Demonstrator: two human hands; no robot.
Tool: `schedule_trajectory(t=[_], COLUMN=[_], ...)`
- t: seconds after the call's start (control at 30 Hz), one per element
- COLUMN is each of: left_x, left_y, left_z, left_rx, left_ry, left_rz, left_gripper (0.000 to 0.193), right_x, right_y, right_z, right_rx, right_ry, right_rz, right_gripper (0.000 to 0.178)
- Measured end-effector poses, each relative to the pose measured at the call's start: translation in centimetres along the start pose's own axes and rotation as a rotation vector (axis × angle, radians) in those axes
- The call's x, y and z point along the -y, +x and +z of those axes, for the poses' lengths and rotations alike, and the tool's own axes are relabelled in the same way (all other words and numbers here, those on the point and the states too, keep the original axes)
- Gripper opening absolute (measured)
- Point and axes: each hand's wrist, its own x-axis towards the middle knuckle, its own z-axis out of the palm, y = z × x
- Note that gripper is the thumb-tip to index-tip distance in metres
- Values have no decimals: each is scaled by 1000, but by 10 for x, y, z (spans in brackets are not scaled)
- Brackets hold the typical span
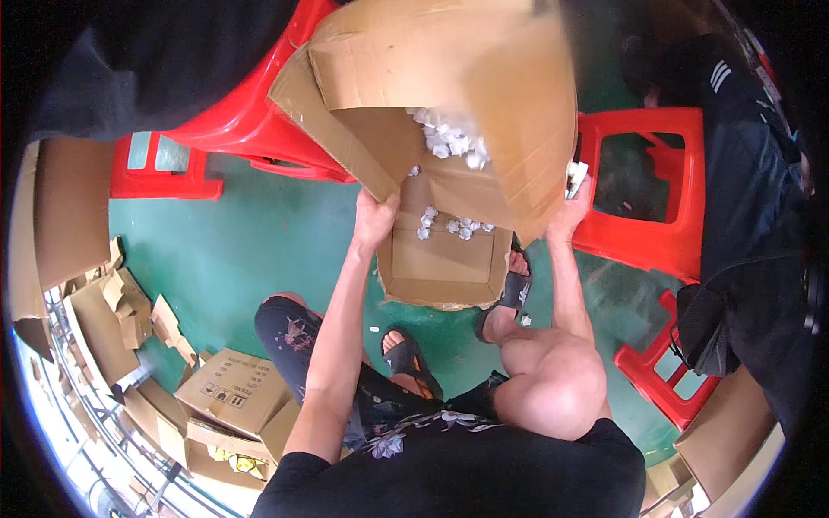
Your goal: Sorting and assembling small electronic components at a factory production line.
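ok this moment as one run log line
left hand: gripping upper box edge | right hand: at its right side | white pieces: inside upper box | lower box: underneath

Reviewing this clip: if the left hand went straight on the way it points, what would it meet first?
The tilted cardboard box, whose lower left edge the left hand already grips. What comes after that is unclear, since depth is hard to judge here.

Green flr (233, 250), a bit shiny. Red plastic seat (246, 108) upper L, red frame-sided stool (643, 244) on R, red plastic pc (642, 369) lower R. Cardbd boxes (233, 384) piled lower L nr metal bars (84, 429), w/ brt white light there.
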Motion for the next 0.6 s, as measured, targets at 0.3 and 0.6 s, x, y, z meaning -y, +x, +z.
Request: schedule_trajectory(t=[0.3, 0.6], left_x=[44, 35], left_y=[10, 13], left_z=[3, -4], left_rx=[46, 24], left_ry=[263, 240], left_rz=[59, 147], left_gripper=[22, 31], right_x=[-10, 2], right_y=[-15, -29], right_z=[-13, -15], right_rx=[-7, -31], right_ry=[56, -48], right_rz=[-51, -110], right_gripper=[45, 47])
